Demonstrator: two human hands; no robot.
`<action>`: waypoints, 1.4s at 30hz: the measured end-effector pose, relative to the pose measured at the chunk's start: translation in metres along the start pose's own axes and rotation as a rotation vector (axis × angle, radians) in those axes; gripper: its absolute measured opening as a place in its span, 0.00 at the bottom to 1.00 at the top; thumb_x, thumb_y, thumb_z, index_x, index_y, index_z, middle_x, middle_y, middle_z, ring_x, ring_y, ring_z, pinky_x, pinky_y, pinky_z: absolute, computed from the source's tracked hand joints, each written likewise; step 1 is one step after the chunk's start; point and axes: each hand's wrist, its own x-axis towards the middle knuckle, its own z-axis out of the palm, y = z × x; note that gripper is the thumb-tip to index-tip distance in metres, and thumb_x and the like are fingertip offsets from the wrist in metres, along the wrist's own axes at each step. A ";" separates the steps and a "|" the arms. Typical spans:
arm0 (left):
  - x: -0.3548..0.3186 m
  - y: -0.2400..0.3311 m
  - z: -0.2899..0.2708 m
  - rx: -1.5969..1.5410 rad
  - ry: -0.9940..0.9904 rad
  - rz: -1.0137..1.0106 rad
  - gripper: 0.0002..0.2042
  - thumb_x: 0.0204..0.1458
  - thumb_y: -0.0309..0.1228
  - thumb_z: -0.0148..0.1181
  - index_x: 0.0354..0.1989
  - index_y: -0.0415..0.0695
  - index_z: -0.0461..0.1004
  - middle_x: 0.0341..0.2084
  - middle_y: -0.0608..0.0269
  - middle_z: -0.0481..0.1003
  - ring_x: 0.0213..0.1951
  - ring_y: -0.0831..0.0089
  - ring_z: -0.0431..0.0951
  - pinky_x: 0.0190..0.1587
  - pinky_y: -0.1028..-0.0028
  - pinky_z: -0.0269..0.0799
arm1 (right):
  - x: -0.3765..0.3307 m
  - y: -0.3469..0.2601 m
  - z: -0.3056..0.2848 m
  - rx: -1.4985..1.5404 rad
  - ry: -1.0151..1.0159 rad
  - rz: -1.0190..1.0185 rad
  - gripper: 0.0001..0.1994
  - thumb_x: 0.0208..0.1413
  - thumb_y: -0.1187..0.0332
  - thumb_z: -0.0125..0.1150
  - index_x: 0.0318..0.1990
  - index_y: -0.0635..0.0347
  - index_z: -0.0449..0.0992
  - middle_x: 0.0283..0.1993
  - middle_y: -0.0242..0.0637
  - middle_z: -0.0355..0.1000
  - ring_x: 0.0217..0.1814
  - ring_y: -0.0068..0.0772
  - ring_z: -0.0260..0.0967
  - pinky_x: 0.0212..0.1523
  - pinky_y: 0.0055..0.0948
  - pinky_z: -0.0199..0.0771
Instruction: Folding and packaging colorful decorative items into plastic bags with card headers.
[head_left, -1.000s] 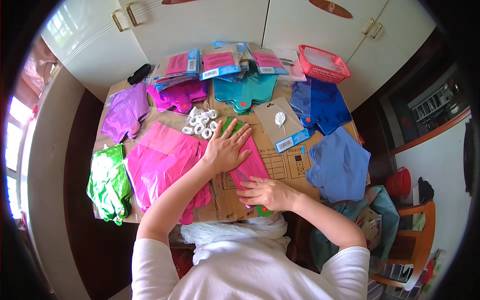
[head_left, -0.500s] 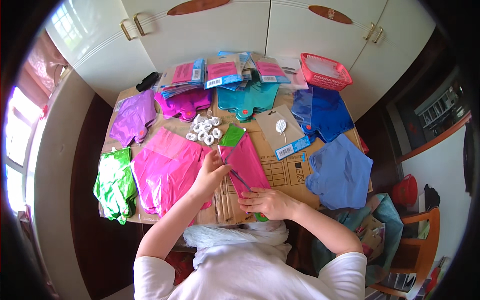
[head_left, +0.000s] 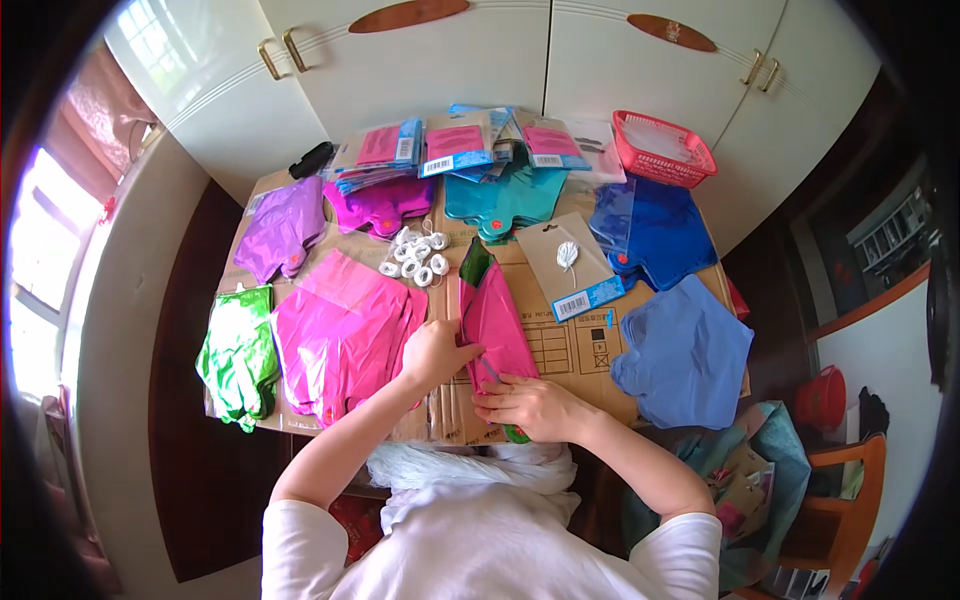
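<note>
In front of me lies a narrow folded pink foil balloon (head_left: pixel 500 318) with green foil showing at its far tip and near end. My left hand (head_left: pixel 432 355) is closed at its left edge, with the thumb across the pink foil; the other fingertips are partly hidden. My right hand (head_left: pixel 535 405) lies with fingers stretched over the near part, pressing it down. Left of it spreads a stack of flat pink foil balloons (head_left: pixel 340 325). White ribbon coils (head_left: pixel 415 255) lie beyond my left hand. To the right, a card with a blue label (head_left: pixel 563 255) bears one white coil.
Cardboard (head_left: pixel 450 412) covers the table. Around it lie green foil (head_left: pixel 238 345), purple foil (head_left: pixel 280 228), teal foil (head_left: pixel 505 198), dark blue foil (head_left: pixel 665 235) and light blue foil (head_left: pixel 685 350). Packed cards (head_left: pixel 455 142) and a red basket (head_left: pixel 700 165) stand at the back.
My left hand has come nearer to me, and its fingers have closed at the foil's edge. The pink foil's left side is folded over, narrowing it. My right hand stays nearly in place.
</note>
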 end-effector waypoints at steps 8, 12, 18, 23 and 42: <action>-0.008 -0.010 0.015 0.028 0.164 0.114 0.18 0.43 0.44 0.67 0.28 0.40 0.75 0.25 0.53 0.74 0.35 0.55 0.76 0.37 0.60 0.74 | 0.015 -0.002 -0.014 -0.103 0.275 0.214 0.18 0.51 0.74 0.52 0.51 0.63 0.73 0.56 0.42 0.70 0.61 0.39 0.65 0.62 0.35 0.65; -0.013 0.000 0.010 0.010 0.189 0.137 0.17 0.44 0.43 0.67 0.27 0.41 0.74 0.24 0.53 0.73 0.34 0.55 0.76 0.36 0.60 0.73 | 0.013 0.003 0.001 -0.301 0.286 0.284 0.15 0.52 0.71 0.51 0.47 0.64 0.75 0.52 0.42 0.71 0.59 0.38 0.66 0.62 0.34 0.65; -0.014 -0.008 0.013 -0.007 0.271 0.302 0.14 0.43 0.39 0.67 0.25 0.41 0.72 0.25 0.59 0.74 0.34 0.56 0.74 0.36 0.61 0.72 | 0.015 -0.004 0.002 -0.289 0.308 0.356 0.14 0.52 0.70 0.52 0.46 0.62 0.76 0.50 0.40 0.71 0.58 0.39 0.66 0.60 0.34 0.66; -0.011 -0.015 0.015 -0.053 0.290 0.414 0.12 0.42 0.35 0.67 0.27 0.41 0.72 0.25 0.61 0.74 0.34 0.57 0.72 0.38 0.62 0.71 | 0.013 -0.006 0.008 -0.314 0.337 0.436 0.14 0.52 0.66 0.58 0.45 0.62 0.76 0.51 0.41 0.70 0.58 0.41 0.65 0.58 0.36 0.66; -0.005 -0.013 0.012 -0.114 0.273 0.428 0.09 0.39 0.31 0.67 0.25 0.41 0.74 0.21 0.60 0.73 0.31 0.58 0.70 0.38 0.63 0.70 | 0.012 -0.005 0.001 -0.387 0.307 0.499 0.22 0.51 0.61 0.61 0.49 0.70 0.72 0.55 0.48 0.68 0.60 0.45 0.63 0.62 0.40 0.61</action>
